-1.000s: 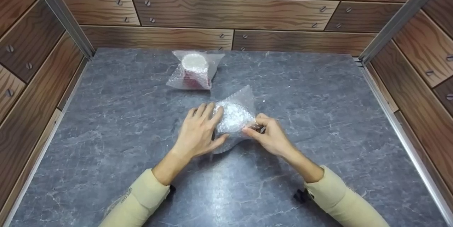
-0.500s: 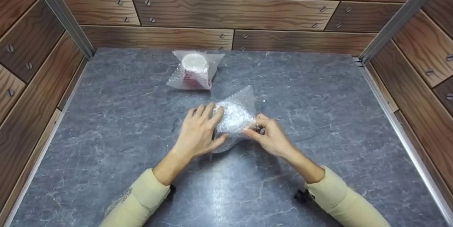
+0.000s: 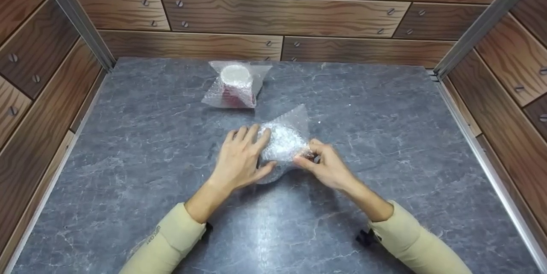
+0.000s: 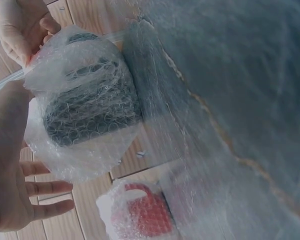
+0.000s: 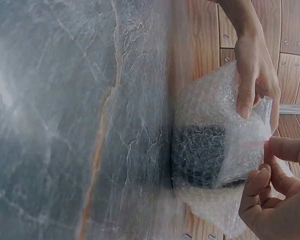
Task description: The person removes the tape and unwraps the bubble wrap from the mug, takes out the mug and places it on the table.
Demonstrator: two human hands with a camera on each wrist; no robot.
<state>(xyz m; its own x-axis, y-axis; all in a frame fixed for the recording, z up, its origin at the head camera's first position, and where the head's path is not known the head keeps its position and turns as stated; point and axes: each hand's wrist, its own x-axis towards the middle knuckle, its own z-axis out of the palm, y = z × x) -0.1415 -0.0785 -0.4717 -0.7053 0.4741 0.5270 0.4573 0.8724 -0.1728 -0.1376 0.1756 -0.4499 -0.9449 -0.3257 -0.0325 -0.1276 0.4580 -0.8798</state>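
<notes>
A dark object wrapped in bubble wrap (image 3: pixel 283 140) stands near the middle of the table; its dark body (image 5: pixel 202 145) shows through the wrap, but its kind cannot be made out. My left hand (image 3: pixel 239 156) rests on its left side with fingers extended and thumb at the near side. At the right side, my right hand (image 3: pixel 328 163) pinches a flap of the bubble wrap between thumb and fingers. Beside those fingertips a thin reddish strip (image 5: pixel 254 143) lies on the wrap in the right wrist view.
Farther back and left stands another bubble-wrapped package (image 3: pixel 236 88), with a red thing inside and a pale round top. The grey marbled table (image 3: pixel 384 128) is bordered by metal rails and wood-patterned panels (image 3: pixel 282 13). Tiny white specks lie to the package's right.
Both hands keep practically the same places on the wrapped object. The flap at the right fingertips shifts very slightly; the rear package stays put.
</notes>
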